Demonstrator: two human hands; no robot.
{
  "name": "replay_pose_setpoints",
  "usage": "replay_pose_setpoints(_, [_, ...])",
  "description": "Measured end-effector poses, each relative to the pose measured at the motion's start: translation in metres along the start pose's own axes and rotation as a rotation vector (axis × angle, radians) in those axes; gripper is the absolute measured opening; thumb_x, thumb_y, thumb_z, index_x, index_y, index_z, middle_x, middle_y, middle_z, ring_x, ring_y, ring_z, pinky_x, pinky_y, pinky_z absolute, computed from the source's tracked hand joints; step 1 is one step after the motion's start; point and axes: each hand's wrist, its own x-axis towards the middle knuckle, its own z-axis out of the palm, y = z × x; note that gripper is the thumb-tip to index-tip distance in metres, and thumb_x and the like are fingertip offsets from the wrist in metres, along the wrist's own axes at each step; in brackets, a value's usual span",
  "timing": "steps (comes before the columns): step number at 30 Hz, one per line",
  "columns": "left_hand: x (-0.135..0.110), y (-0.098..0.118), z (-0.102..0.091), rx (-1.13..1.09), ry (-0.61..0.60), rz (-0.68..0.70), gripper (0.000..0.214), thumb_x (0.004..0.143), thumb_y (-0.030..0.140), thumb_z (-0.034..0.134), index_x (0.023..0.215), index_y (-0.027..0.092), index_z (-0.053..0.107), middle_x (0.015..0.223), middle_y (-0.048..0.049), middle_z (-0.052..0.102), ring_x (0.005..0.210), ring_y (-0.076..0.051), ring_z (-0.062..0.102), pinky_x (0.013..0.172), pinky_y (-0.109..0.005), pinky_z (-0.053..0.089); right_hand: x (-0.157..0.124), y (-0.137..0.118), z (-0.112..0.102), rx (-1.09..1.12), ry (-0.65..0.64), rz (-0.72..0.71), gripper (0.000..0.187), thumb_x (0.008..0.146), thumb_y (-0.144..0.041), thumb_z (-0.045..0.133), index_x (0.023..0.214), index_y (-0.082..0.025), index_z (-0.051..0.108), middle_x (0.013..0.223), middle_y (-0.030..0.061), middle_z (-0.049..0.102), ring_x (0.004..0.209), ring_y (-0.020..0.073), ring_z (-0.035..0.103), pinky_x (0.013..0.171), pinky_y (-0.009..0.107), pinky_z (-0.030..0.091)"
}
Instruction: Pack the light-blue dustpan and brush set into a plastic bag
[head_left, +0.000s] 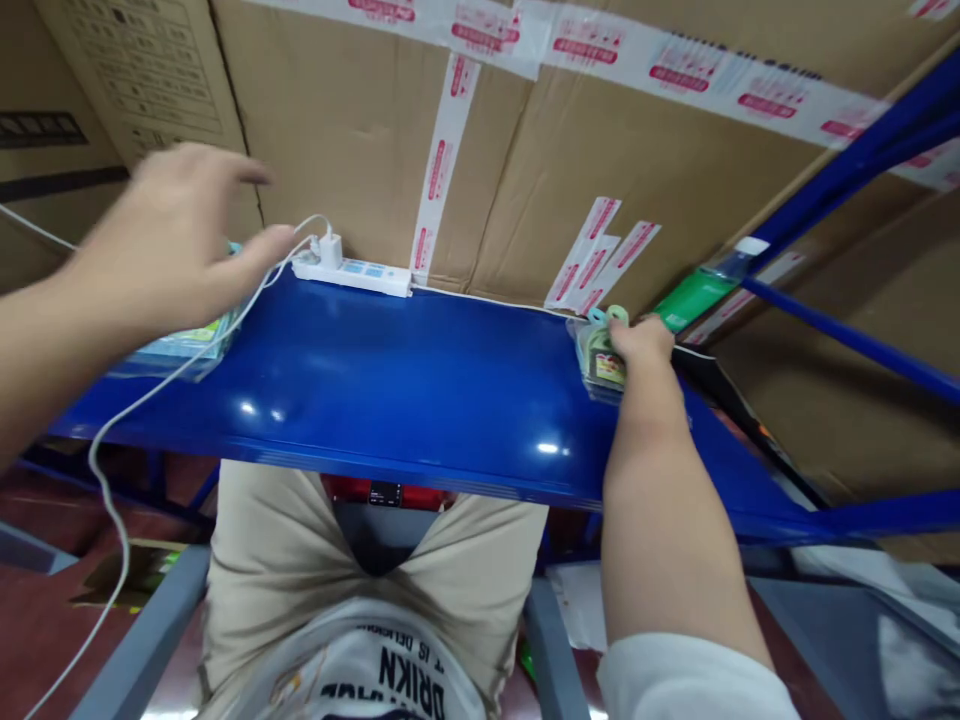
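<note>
My right hand [643, 342] rests on a small clear packet [600, 362] with a green and dark item inside, at the right of the blue shelf [390, 390]. My left hand [176, 235] hovers, blurred, with fingers spread over a stack of pale blue-green clear packets [191, 345] at the shelf's left end. A white cable [112, 440] runs under that hand. It holds nothing that I can see.
A white power strip [352, 273] with a white charger plugged in lies at the back of the shelf against large taped cardboard boxes [487, 130]. A green tape dispenser [694, 297] lies by the blue rack post at right. My knees sit below the shelf edge.
</note>
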Motion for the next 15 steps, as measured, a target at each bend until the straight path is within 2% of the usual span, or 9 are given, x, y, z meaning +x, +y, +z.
replay_pose_setpoints(1, [0.013,0.029,0.010,0.007,-0.013,0.154,0.083,0.095,0.065,0.052,0.152,0.006,0.065,0.154,-0.0180,0.061,0.155,-0.041,0.048,0.134,-0.050,0.029,-0.001,0.001,0.004,-0.032,-0.030,0.032,0.038,0.097,-0.027,0.066,0.132,-0.015,0.074,0.144,0.0314,0.072,0.143,0.0441,0.067,0.122,0.060,0.048])
replay_pose_setpoints(3, [0.033,0.074,0.042,-0.017,-0.125,0.225,0.060,0.102,0.052,0.055,0.140,0.009,0.072,0.144,-0.0173,0.068,0.147,-0.039,0.058,0.129,-0.050,0.038,-0.005,-0.002,0.009,-0.073,-0.043,0.053,0.045,0.099,-0.030,0.067,0.139,-0.011,0.071,0.148,0.0295,0.071,0.146,0.0455,0.064,0.126,0.066,0.042])
replay_pose_setpoints(4, [0.040,0.089,0.062,-0.018,-0.174,0.226,0.050,0.104,0.045,0.058,0.137,0.010,0.073,0.141,-0.0181,0.070,0.143,-0.039,0.061,0.126,-0.050,0.042,-0.008,-0.005,0.009,-0.087,-0.041,0.047,0.047,0.100,-0.032,0.066,0.141,-0.010,0.070,0.150,0.0301,0.069,0.147,0.0456,0.063,0.128,0.067,0.040])
replay_pose_setpoints(6, [0.046,0.106,0.105,-0.003,-0.231,0.240,0.039,0.103,0.033,0.062,0.134,0.013,0.073,0.140,-0.0184,0.072,0.139,-0.037,0.065,0.120,-0.048,0.048,-0.014,-0.012,0.008,-0.107,-0.045,0.059,0.050,0.103,-0.034,0.064,0.144,-0.007,0.069,0.153,0.0310,0.067,0.148,0.0441,0.063,0.129,0.064,0.040])
replay_pose_setpoints(8, [0.043,0.108,0.142,0.017,-0.313,0.277,0.037,0.107,0.028,0.056,0.136,0.011,0.072,0.140,-0.0220,0.073,0.138,-0.038,0.066,0.118,-0.051,0.050,-0.017,-0.017,0.006,-0.116,-0.053,0.089,0.050,0.104,-0.035,0.065,0.145,-0.008,0.070,0.153,0.0291,0.068,0.149,0.0413,0.063,0.129,0.060,0.042])
replay_pose_setpoints(10, [0.036,0.101,0.164,0.019,-0.416,0.281,0.039,0.106,0.024,0.056,0.138,0.009,0.072,0.140,-0.0249,0.074,0.140,-0.040,0.066,0.119,-0.055,0.050,-0.017,-0.020,0.006,-0.119,-0.039,0.114,0.046,0.102,-0.034,0.068,0.141,-0.010,0.073,0.150,0.0268,0.071,0.147,0.0388,0.065,0.128,0.055,0.046])
replay_pose_setpoints(12, [0.030,0.092,0.171,-0.003,-0.464,0.256,0.040,0.106,0.023,0.057,0.140,0.009,0.072,0.142,-0.0250,0.074,0.141,-0.040,0.066,0.121,-0.055,0.049,-0.014,-0.018,0.009,-0.130,0.000,0.129,0.041,0.098,-0.032,0.070,0.134,-0.012,0.077,0.144,0.0271,0.074,0.144,0.0391,0.067,0.124,0.055,0.050])
replay_pose_setpoints(15, [0.031,0.082,0.166,-0.082,-0.447,0.178,0.041,0.104,0.024,0.057,0.139,0.009,0.072,0.141,-0.0239,0.076,0.139,-0.038,0.068,0.120,-0.051,0.050,-0.002,-0.007,0.013,-0.123,0.061,0.053,0.034,0.094,-0.029,0.070,0.121,-0.012,0.081,0.130,0.0317,0.077,0.136,0.0466,0.071,0.116,0.066,0.053])
